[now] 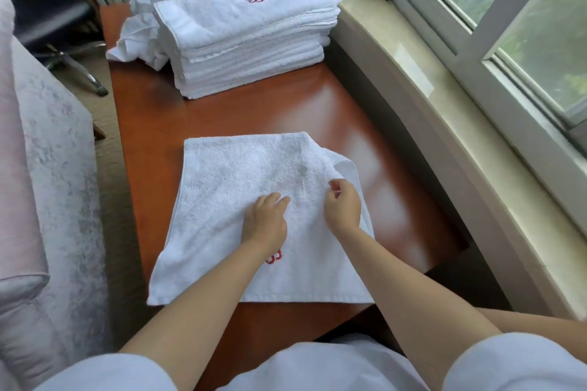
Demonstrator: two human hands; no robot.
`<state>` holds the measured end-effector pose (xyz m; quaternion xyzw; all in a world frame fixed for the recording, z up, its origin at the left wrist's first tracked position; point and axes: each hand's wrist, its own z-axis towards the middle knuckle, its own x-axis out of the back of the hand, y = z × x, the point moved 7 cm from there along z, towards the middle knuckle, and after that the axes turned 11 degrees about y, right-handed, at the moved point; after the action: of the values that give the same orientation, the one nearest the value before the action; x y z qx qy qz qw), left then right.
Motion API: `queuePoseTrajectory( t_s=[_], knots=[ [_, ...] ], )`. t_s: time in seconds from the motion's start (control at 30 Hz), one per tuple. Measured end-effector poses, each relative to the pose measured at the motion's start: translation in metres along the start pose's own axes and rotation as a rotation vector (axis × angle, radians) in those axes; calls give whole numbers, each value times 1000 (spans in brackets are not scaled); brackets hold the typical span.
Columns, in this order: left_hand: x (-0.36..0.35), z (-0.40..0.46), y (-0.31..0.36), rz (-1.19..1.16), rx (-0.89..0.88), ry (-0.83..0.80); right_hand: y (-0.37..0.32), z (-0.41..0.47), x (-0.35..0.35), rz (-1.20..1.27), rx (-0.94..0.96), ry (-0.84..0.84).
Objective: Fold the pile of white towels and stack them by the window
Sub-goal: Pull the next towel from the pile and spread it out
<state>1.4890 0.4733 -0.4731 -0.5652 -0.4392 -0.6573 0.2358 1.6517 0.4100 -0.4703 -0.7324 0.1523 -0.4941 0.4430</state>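
While the left hand [265, 220] is pressing flat-fingered on the spread towel [228, 200] on the desk [286, 111], the right hand [343, 205] is pinching its turned-over edge; the folded stack [244, 38] is sitting beyond both hands

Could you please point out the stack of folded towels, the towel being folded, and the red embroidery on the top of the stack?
stack of folded towels [251, 63]: head view, front side of the layers.
towel being folded [222, 174]: head view, flat middle of its upper surface.
red embroidery [256, 0]: head view, centre of the mark.
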Motion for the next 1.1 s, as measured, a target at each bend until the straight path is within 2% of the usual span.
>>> queuePoseTrajectory(
  t_s=[0.13, 0.27, 0.33, 0.47, 0.5, 0.57, 0.63, 0.7, 0.8, 0.9, 0.97, 1.03, 1.1],
  knots=[
    [0, 31, 12, -110, 49, -7, -9, 48, 4, 27, -88, 90],
    [3, 59, 23, -222, 109, -15, -1, 71, -22, 51, -422, -109],
    [4, 70, 25, -270, 166, 0, -6, 71, -28, 105, -510, -158],
    [4, 82, 25, -277, 201, 20, -18, 75, -35, 112, -311, -250],
    [4, 85, 24, -275, 205, 29, -19, 76, -37, 132, -310, -262],
    [3, 89, 20, -270, 222, 44, -20, 80, -37, 354, -456, -248],
    [0, 92, 15, -254, 228, 26, -26, 93, -34, 747, -624, -139],
    [-5, 92, 12, -242, 221, -18, -28, 108, -27, 946, -656, -10],
    [-5, 94, 10, -218, 207, -25, -28, 115, -27, 763, -644, 2],
    [0, 101, 12, -122, 166, 26, -28, 104, -36, 370, -599, -152],
    [2, 106, 16, -80, 133, 58, -28, 105, -41, 194, -520, -217],
    [3, 110, 18, -72, 126, 52, -31, 114, -42, 111, -446, -219],
    [2, 113, 18, -96, 145, 8, -39, 129, -35, 174, -402, -99]
  ],
)
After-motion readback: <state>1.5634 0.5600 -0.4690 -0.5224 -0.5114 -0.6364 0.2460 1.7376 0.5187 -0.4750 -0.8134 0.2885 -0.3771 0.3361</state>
